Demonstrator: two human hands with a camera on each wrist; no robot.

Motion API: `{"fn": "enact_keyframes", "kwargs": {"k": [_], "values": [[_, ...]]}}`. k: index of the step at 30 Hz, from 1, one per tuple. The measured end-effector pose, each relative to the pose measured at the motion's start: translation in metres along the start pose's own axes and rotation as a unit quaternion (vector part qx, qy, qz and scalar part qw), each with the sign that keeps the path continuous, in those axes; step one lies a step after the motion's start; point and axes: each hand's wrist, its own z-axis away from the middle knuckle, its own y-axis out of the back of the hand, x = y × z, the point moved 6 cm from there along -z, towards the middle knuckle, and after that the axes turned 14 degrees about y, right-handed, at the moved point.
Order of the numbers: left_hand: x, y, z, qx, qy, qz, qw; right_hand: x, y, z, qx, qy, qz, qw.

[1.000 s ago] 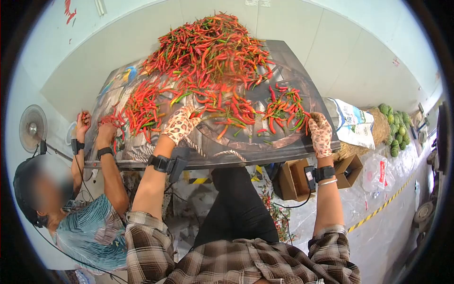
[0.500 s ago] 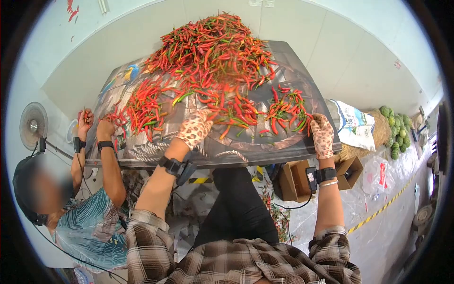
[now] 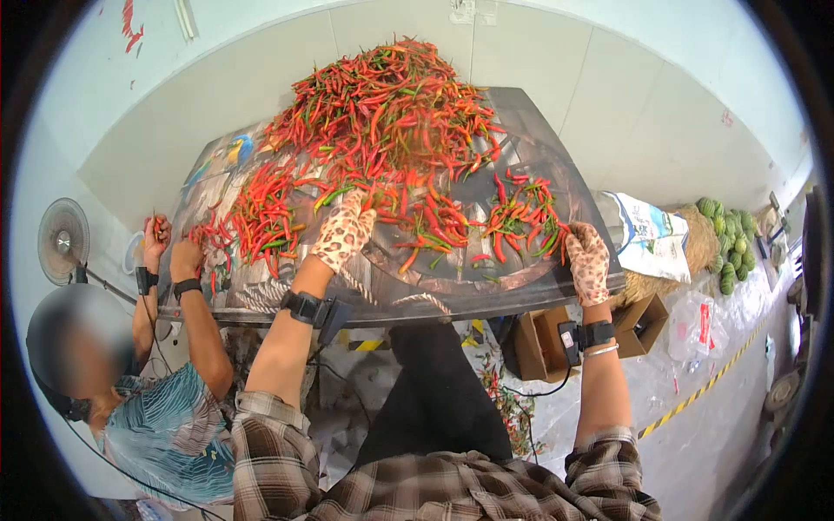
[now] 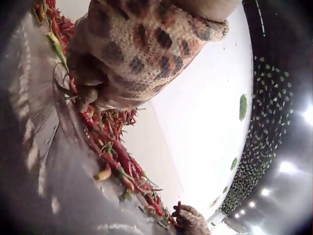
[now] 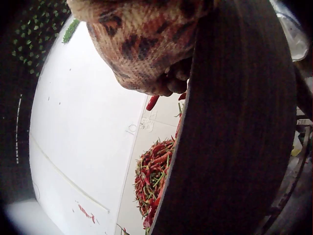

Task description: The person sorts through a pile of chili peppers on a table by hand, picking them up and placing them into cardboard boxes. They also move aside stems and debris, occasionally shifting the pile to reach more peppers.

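Observation:
My left hand (image 3: 343, 234), in a leopard-print glove, is at the near edge of the loose chili peppers on the table. Its curled fingertips pinch a red chili pepper (image 4: 73, 82) by its green-stemmed end in the left wrist view. At the table's right side my right hand (image 3: 589, 263), gloved alike, grips a red chili pepper (image 5: 152, 103) whose end pokes out past the fingers. Small clusters of red and green chili peppers (image 3: 437, 217) lie between the hands, and a large heap (image 3: 382, 108) rises behind them.
The dark printed table (image 3: 400, 313) has its front edge under my forearms. Another person (image 3: 174, 417) works at its left end, beside a fan (image 3: 63, 239). To the right are a white sack (image 3: 647, 234), cardboard boxes (image 3: 543, 343), watermelons (image 3: 737, 247) and a plastic bag (image 3: 695, 326).
My left hand moved right to the middle peppers, then back left and a little farther in. My right hand stays at the table's right side. The head view has tilted slightly.

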Motion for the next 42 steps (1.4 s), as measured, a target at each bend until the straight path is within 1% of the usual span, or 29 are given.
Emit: {"fn": "enact_keyframes", "kwargs": {"k": [1,2,3,5,6,7,9,11,13,14,15,17,19,21,22,23,24,25,26,27,31,32,33,35,36,38,39,41,42], "values": [[0.004,0.006,-0.008,0.025,-0.001,0.024,0.999,0.002,0.000,0.001,0.001,0.005,0.001,1.000],[0.006,0.003,-0.020,-0.020,0.035,0.015,0.999,0.005,0.000,0.002,0.004,0.007,0.001,1.000],[0.004,-0.004,-0.035,-0.014,0.035,0.019,0.999,0.008,0.001,0.002,0.008,0.010,0.002,1.000],[0.005,-0.031,-0.062,-0.025,-0.070,-0.044,0.996,0.007,0.000,0.000,0.010,0.012,-0.010,1.000],[0.034,-0.015,-0.054,-0.045,0.024,-0.026,0.998,0.005,0.000,0.001,0.006,0.002,-0.002,1.000],[0.034,-0.026,-0.066,-0.075,0.044,-0.023,0.996,0.006,0.000,0.002,0.004,-0.007,0.005,1.000],[0.044,-0.035,-0.077,-0.001,0.023,-0.034,0.999,0.009,0.000,0.002,0.008,-0.006,-0.006,1.000],[0.049,-0.045,-0.086,-0.003,0.036,-0.037,0.999,0.007,0.000,0.001,0.000,-0.003,0.021,1.000],[0.045,-0.056,-0.093,-0.017,0.075,-0.052,0.996,0.006,0.000,0.000,0.003,0.012,0.011,1.000],[0.043,-0.061,-0.099,-0.041,0.060,-0.101,0.992,0.006,0.000,0.001,-0.002,0.016,0.015,1.000],[0.042,-0.062,-0.096,-0.043,0.062,-0.101,0.992,0.004,0.000,0.001,-0.006,0.020,0.018,1.000],[0.045,-0.059,-0.093,-0.020,0.041,-0.125,0.991,0.001,0.000,0.001,-0.003,0.013,0.002,1.000],[0.050,-0.051,-0.087,-0.022,0.023,-0.138,0.990,0.000,-0.002,0.003,0.001,0.004,-0.016,1.000],[0.056,-0.050,-0.080,-0.067,-0.001,-0.148,0.987,0.002,-0.003,0.003,0.009,-0.016,-0.056,0.998],[0.053,-0.055,-0.081,-0.010,-0.028,-0.169,0.985,0.002,-0.002,0.002,0.009,-0.014,-0.057,0.998],[0.050,-0.058,-0.082,-0.007,-0.028,-0.168,0.985,0.002,-0.001,0.001,0.001,-0.002,-0.030,1.000],[0.056,-0.055,-0.076,-0.014,-0.054,-0.177,0.983,0.000,-0.001,0.001,-0.007,0.009,-0.003,1.000],[0.059,-0.055,-0.068,-0.022,-0.080,-0.186,0.979,0.000,-0.002,0.001,-0.008,0.008,-0.004,1.000],[0.056,-0.057,-0.062,-0.001,-0.123,-0.192,0.974,0.000,-0.002,0.001,-0.003,0.006,-0.019,1.000],[0.057,-0.057,-0.060,-0.003,-0.122,-0.192,0.974,-0.001,-0.002,0.002,0.002,0.004,-0.033,0.999],[0.061,-0.055,-0.058,-0.071,-0.066,-0.204,0.974,-0.011,0.001,0.000,0.010,0.022,0.000,1.000],[0.059,-0.054,-0.058,-0.098,-0.043,-0.214,0.971,-0.005,-0.001,0.001,0.021,0.001,-0.031,0.999],[0.057,-0.054,-0.059,-0.096,-0.042,-0.214,0.971,-0.006,0.000,0.001,0.021,0.004,-0.032,0.999],[0.050,-0.059,-0.063,-0.114,-0.028,-0.198,0.973,-0.002,-0.002,0.002,0.001,-0.037,-0.046,0.998],[0.047,-0.059,-0.063,-0.113,-0.028,-0.199,0.973,0.001,-0.002,0.003,0.002,-0.037,-0.046,0.998],[0.040,-0.055,-0.064,-0.100,-0.009,-0.161,0.982,0.006,-0.002,0.002,0.004,0.012,-0.016,1.000],[0.035,-0.052,-0.066,-0.100,-0.011,-0.163,0.982,0.005,-0.001,0.002,0.006,0.011,-0.017,1.000],[0.028,-0.047,-0.071,-0.147,-0.015,-0.065,0.987,0.004,-0.001,0.002,0.010,0.021,-0.023,0.999],[0.025,-0.043,-0.075,-0.149,0.051,-0.070,0.985,0.001,-0.001,0.002,0.010,0.020,-0.023,0.999]]}}
